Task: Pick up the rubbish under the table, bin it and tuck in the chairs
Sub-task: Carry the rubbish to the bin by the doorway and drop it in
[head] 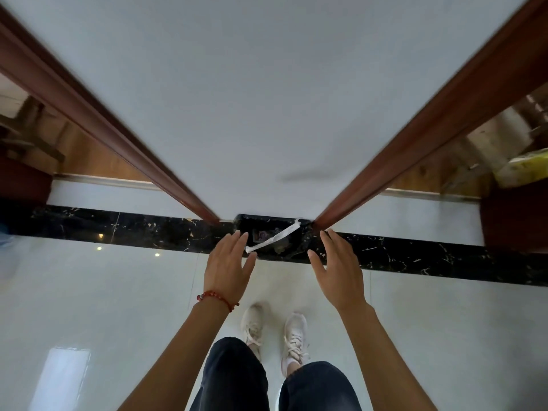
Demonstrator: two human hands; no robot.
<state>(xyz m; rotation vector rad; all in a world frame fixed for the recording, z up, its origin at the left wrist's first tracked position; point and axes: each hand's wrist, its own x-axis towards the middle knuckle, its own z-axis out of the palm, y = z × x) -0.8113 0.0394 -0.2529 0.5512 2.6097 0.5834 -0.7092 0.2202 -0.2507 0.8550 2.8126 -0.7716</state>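
Observation:
A small black bin [296,247] stands on the floor against the white wall, between two door frames. A white strip of paper [274,239] lies slanted across its open top, and some rubbish [260,234] shows dimly inside. My left hand [228,268], with a red bead bracelet on the wrist, hovers just left of the bin with straight, spread fingers and holds nothing. On the bin's right side, my right hand [338,271] is likewise spread and holds nothing. Its fingertips are close to the bin's rim.
Red-brown door frames [124,137] [421,137] flank the white wall [267,99]. A black marble band [118,229] crosses the glossy white tiles. My white trainers [274,330] stand just behind the bin. Wooden furniture legs [32,134] show through the left doorway, a yellow-green object [525,167] through the right.

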